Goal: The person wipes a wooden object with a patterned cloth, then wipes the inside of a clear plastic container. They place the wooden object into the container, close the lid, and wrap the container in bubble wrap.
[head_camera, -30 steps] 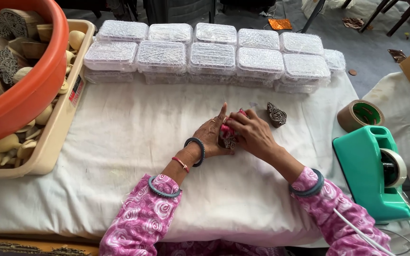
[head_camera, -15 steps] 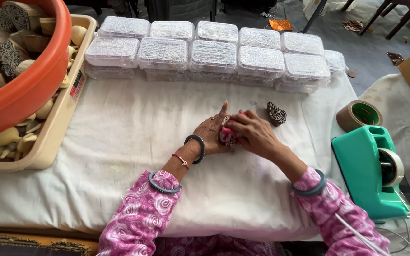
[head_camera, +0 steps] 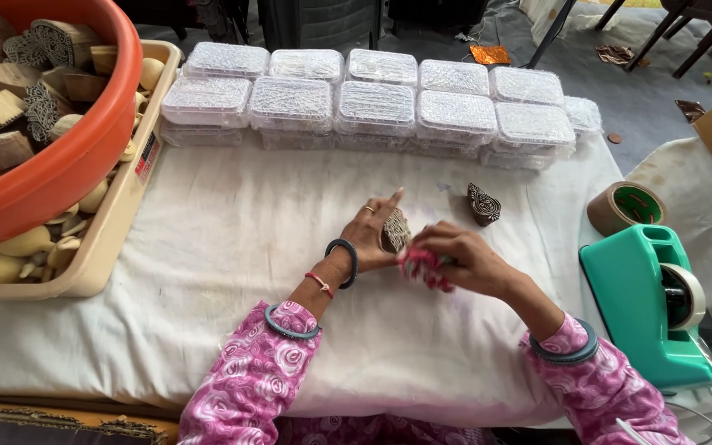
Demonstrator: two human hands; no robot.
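White-clothed counter (head_camera: pixel 208 247) mid-frame: my left hand (head_camera: pixel 370 235) grips 1 carved wooden block (head_camera: pixel 395 230), right hand (head_camera: pixel 463 259) pinches pink cloth (head_camera: pixel 422 265).

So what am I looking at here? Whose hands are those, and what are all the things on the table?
The camera sits on a person's head and looks down, so you see their own two hands. The left hand holds a small carved wooden block. The right hand holds a bunched pink cloth. Another carved block lies on the white cloth. Behind are clear plastic boxes. On the left, an orange tub holds more wooden blocks. On the right stand a green tape dispenser and a brown tape roll.
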